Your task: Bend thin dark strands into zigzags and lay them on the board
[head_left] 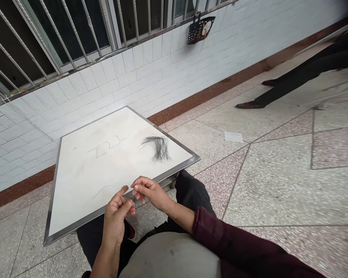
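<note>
Both hands (pixel 133 200) pinch something too thin to see.

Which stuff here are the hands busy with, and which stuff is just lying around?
In use:
left hand and right hand, fingertips pinched together over the table edge
white square metal-rimmed table
dark bundle of thin wires
bent zigzag wire pieces
single curved wire

Lying about:
black hanging basket
white paper scrap on the floor
</note>
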Motion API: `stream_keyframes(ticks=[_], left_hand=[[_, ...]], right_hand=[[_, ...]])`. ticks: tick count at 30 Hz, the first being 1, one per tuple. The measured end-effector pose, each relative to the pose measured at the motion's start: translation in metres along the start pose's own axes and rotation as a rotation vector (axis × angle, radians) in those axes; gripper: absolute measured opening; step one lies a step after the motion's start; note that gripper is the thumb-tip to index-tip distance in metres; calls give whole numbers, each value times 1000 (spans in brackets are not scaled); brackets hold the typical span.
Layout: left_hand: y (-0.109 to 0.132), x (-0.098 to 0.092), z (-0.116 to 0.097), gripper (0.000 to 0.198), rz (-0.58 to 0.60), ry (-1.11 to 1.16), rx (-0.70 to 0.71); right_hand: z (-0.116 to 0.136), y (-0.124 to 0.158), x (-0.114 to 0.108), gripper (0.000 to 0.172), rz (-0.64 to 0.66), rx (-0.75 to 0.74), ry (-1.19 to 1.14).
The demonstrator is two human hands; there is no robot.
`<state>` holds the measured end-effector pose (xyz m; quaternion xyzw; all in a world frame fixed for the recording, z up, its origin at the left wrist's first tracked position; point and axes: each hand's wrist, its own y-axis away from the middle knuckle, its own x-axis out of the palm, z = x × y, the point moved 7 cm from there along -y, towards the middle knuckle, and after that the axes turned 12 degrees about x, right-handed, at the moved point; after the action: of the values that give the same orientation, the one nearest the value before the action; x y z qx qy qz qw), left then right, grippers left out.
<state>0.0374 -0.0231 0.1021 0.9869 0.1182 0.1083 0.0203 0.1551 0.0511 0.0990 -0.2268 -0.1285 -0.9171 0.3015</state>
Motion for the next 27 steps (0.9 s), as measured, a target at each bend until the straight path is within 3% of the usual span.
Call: stream_keyframes(ticks=[11, 27], left_hand=[[1, 3, -2, 60, -4, 32, -28], [3, 7, -4, 58, -35, 9, 56]], right_hand=[[-1, 1, 9, 28, 229, -2, -56], [-7, 5, 4, 27, -44, -15, -179]])
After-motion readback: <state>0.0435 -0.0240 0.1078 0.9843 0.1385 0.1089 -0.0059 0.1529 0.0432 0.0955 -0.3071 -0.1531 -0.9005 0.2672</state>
